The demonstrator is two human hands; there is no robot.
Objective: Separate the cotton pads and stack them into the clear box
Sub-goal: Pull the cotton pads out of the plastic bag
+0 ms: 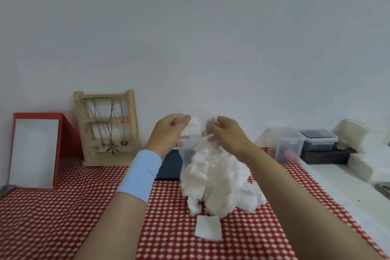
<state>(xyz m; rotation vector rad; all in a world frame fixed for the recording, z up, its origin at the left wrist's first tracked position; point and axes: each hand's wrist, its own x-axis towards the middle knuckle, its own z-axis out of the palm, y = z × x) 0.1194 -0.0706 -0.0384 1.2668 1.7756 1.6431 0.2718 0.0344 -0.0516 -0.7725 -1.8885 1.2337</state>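
Head view: red checked tablecloth (63, 217) meets a plain white wall (190, 27).

a home dressing corner: wooden necklace rack (106, 127) and storage boxes (283, 143) on checked tablecloth (63, 213).

Table (63, 217): open checked cloth across the front-left, up to the red frame (35, 150). Obstructions: pad heap (213, 183) centre, wooden necklace stand (107, 129) rear-left, lidded boxes (283, 143) rear-right.

worn: light-blue wristband (138, 175) | on: left forearm (105, 228) | right forearm (295, 192): bare
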